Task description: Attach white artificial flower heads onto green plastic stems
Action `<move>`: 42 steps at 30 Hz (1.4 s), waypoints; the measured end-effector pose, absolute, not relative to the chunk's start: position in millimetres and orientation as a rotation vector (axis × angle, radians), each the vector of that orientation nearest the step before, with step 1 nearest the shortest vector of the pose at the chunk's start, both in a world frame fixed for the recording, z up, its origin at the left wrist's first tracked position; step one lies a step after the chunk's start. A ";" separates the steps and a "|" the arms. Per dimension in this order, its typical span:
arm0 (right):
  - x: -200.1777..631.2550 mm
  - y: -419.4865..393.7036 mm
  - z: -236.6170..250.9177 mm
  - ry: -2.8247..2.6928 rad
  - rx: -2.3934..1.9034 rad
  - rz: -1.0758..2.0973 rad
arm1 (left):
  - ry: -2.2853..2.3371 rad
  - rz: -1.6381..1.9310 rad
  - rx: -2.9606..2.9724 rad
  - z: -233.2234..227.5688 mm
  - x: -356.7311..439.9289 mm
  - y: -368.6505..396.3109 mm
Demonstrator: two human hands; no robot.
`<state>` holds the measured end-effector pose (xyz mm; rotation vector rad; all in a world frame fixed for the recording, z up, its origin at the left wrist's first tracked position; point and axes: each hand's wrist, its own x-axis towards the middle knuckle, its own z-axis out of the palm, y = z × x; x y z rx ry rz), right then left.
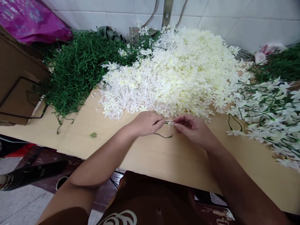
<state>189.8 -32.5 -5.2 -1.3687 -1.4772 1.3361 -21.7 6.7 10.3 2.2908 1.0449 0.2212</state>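
Observation:
Fingertips of my left hand (148, 123) pinch a thin green plastic stem (165, 136), whose free end curls out below the fingers over the tabletop. Close against it on the right, my right hand (191, 127) grips a small white artificial flower (170, 122) between thumb and fingers. The two meet in the narrow gap between my hands; whether they are joined there is too small to tell. Just beyond my hands lies a big heap of loose white artificial flowers (187, 72). A pile of green stems (82, 65) sits to its left.
White flowers on green stems (276, 115) lie at the right. A cardboard box (21, 78) and a purple plastic bag (35, 22) are at the left. A green scrap (93, 135) rests on the wooden table (140, 156). A tiled wall (215, 18) stands behind.

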 end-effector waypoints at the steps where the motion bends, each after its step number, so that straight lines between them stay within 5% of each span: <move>1: 189.2 -30.8 -1.2 -1.548 -1.408 1.223 | 1.078 0.200 2.285 11.9 -24.1 7.6; 11: 119.9 30.9 10.3 -2.475 -1.440 0.331 | 1.361 0.325 2.136 17.9 -59.1 22.8; 16: 110.1 41.6 -6.4 -2.451 -1.484 0.166 | 1.568 0.551 2.100 8.8 -71.2 34.6; 24: 123.1 38.6 4.7 -2.039 -1.358 0.441 | 1.540 0.488 2.269 5.3 -62.9 34.3; 33: 145.0 19.9 7.0 -1.287 -1.172 1.174 | 1.535 0.637 2.297 -5.1 -52.0 32.3; 42: 162.8 -7.5 2.6 -1.179 -1.185 1.208 | 1.367 0.504 2.459 -8.3 -33.9 22.9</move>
